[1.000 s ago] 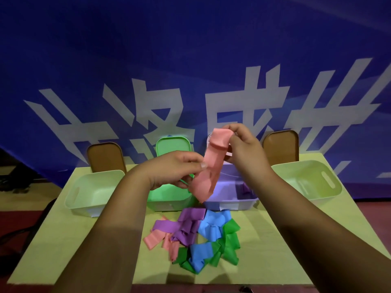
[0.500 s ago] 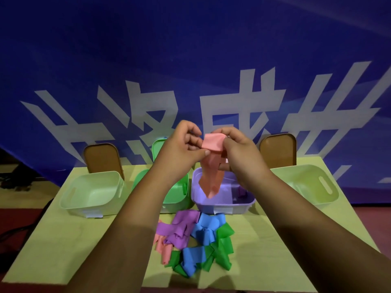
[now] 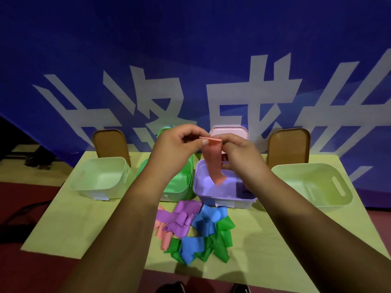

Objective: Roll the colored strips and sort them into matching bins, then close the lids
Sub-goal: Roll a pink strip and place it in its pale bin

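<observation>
Both hands hold a pink strip by its top edge above the purple bin; the strip hangs down into that bin's mouth. My left hand pinches the strip's top left corner, my right hand pinches the top right. A heap of purple, blue, green and pink strips lies on the table in front of the bins. A green bin stands left of the purple one. Pale green bins stand at far left and far right.
Lids lean upright behind the bins: a brown lid at left, a pink lid in the middle, a brown lid at right. The yellow table ends near my feet. A blue banner fills the background.
My left hand rose from the strip's middle to its top edge, meeting the right hand. The strip now hangs straight from both hands.
</observation>
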Motion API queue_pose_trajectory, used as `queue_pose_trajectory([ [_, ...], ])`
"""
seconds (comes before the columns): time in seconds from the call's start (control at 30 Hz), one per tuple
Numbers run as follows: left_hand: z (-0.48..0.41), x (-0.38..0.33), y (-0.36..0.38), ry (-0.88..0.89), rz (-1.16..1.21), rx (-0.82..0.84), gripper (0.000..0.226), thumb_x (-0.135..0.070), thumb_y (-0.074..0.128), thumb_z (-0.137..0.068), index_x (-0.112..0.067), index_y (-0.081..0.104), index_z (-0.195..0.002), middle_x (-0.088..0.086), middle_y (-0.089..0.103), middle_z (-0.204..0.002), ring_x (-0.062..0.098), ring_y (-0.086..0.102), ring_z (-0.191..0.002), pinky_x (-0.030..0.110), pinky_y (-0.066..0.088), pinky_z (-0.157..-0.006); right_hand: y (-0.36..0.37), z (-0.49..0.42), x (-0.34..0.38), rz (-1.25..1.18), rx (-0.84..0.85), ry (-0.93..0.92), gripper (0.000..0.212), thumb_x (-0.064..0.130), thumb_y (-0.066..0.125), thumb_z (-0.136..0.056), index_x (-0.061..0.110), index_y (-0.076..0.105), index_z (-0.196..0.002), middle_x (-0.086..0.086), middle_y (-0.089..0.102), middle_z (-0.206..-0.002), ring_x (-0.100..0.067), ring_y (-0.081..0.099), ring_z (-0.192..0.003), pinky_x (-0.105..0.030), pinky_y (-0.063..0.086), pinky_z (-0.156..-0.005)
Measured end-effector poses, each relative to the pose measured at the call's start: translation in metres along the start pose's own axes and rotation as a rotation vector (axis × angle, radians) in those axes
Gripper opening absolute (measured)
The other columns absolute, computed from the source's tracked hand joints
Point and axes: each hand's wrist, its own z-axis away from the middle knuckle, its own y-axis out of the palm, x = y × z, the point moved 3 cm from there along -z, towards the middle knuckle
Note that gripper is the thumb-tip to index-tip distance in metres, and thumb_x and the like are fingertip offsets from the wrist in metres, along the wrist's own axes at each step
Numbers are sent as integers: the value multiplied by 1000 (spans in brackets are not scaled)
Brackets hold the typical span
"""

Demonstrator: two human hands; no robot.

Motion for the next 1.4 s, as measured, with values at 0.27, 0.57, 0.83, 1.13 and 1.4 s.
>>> queue_pose_trajectory([
  [0.27,-11,4,-27,28,-77,-61,13,-18,85,-92,-26,85,-102,-8,74,-99,2,69,-90,11,49,-80,20,-1,27,178,-18,-174,38,-3,49,-95,17,78,-108,10,74,-95,12,62,-71,-4,45,-62],
  [0.57,-19,11,-86,-1,26,-121,12,-18,82,-95,-26,85,-103,-12,80,-97,1,73,-96,16,58,-83,73,-5,49,221,7,-306,18,20,64,-100,30,76,-109,5,78,-97,-20,74,-91,-50,63,-87],
  [0.83,-21,7,-135,4,138,-138,13,-17,81,-96,-22,83,-108,-5,81,-96,12,78,-94,37,66,-89,113,-5,77,212,-55,-373,10,25,68,-100,30,77,-102,8,78,-94,-15,74,-94,-51,61,-94],
  [1.13,-10,5,-170,17,159,-138,10,-24,80,-97,-27,82,-106,-5,81,-99,14,78,-98,41,67,-90,150,3,90,244,-13,-435,10,33,68,-103,33,76,-107,13,79,-97,-8,75,-95,-47,62,-94],
  [1.4,2,13,-187,-1,177,-148,10,-26,79,-98,-31,81,-106,-5,79,-98,17,78,-98,44,67,-89,170,9,90,197,32,-418,11,26,67,-105,28,77,-107,7,80,-95,-10,77,-90,-41,64,-91],
])
